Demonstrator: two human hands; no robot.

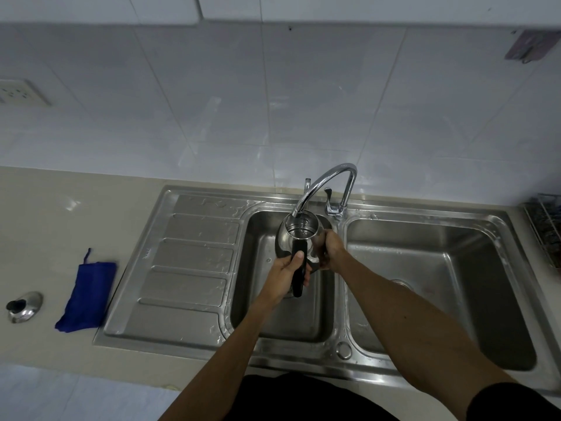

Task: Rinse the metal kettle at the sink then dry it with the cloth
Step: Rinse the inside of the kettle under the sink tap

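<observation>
i hold the kettle (299,238) over the left basin of the sink (194,268), right under the tap (328,183), whose spout ends just above the kettle's open mouth. the lid is off and i can see down into the shiny inside. my left hand (287,275) grips the black handle (299,268), fingers (306,276) wrapped round it and the thumb lying along the top. my right hand (329,249) is pressed against the kettle's right side, fingers curled on the metal wall, so both hands are closed on the kettle. i cannot tell whether water is running from the tap. the kettle hangs clear of the basin floor, slightly tilted towards me. the right basin (440,284) lies beside it, with its drain partly hidden by my right forearm. the ribbed draining board on the left of the sink has drops of water on it. on the table (45,226), just beside the sink's left edge, lies the blue cloth (88,296), folded, with a small loop at its far end. further left on the table sits the lid (23,306), metal with a dark knob, apart from the cloth. at the far right edge a wire rack (546,229) stands on the table. behind the sink is a wall of pale tiles with a socket (21,92) at the left.
</observation>
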